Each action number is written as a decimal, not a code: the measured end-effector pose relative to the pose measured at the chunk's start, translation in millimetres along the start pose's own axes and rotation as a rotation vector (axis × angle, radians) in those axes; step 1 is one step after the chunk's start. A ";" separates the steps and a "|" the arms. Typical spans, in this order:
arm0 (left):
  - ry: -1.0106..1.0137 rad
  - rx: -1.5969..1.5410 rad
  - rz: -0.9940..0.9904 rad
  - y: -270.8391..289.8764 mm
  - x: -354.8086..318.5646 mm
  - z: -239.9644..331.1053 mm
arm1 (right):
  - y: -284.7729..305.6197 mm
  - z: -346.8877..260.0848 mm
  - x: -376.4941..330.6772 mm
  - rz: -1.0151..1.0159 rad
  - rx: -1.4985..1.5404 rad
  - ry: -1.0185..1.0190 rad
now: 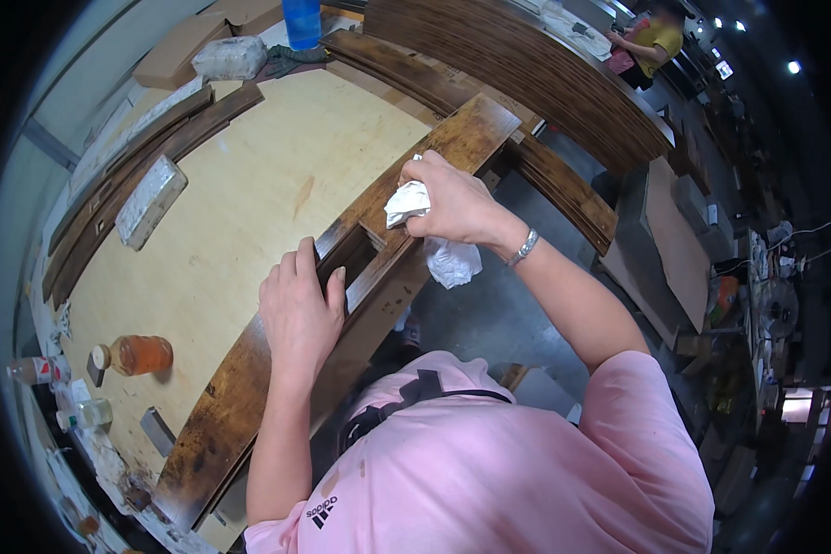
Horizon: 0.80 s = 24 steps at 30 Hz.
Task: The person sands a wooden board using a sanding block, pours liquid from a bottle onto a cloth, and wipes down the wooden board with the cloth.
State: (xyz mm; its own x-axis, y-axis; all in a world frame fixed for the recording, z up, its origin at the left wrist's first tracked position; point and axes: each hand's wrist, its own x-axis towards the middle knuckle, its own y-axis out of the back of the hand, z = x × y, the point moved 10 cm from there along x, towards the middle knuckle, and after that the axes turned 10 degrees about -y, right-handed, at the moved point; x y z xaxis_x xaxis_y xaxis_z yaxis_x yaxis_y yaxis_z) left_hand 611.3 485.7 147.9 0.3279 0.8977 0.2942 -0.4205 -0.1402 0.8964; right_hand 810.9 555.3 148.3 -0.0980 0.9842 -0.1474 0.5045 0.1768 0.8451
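Pale plywood formed the workbench top (249, 194), set in a crowded workshop with stacks of dark curved boards (526, 65) at the far side and a second person (651, 42) at work far right; a long dark-stained wooden plank (360, 268) lay diagonally across the near right edge of the bench, part of it overhanging the grey floor. The left hand (297, 309) lay palm-down on the plank near its middle, fingers curled over a stepped recess in the wood, gripping it; the right hand (452, 198) was clenched around a crumpled white cloth (439, 240), pressed against the plank further along, with loose cloth hanging below the wrist. A grey rectangular block (150, 198) lay on the bench to the left; an orange-filled jar (138, 355) lay on its side at the near left, just beside a clear bottle (83, 414); a blue container (302, 20) stood at the far edge.

Probable faults from this position: the overhanging plank could tip or slide off if the left hand eased its hold; the trailing cloth could snag on the recess edge; uneven pressure would likely leave streaks in the stain.
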 end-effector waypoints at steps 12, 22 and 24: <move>0.004 -0.004 0.001 0.3 0.6 0.7 | 0.8 -4.5 -5.1 0.018 -0.021 0.030; 0.001 -0.016 0.001 1.6 0.9 1.8 | 2.1 -2.6 -5.0 0.026 0.009 0.047; 0.002 -0.008 0.006 1.5 0.0 1.0 | -1.6 1.7 -2.1 -0.016 -0.003 -0.001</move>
State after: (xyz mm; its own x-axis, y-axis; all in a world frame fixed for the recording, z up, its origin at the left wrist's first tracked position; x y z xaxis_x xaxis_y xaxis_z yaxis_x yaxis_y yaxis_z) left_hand 611.5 485.0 149.6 0.3231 0.8979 0.2990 -0.4291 -0.1426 0.8919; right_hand 811.8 552.9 146.4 -0.1053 0.9814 -0.1608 0.5000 0.1920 0.8445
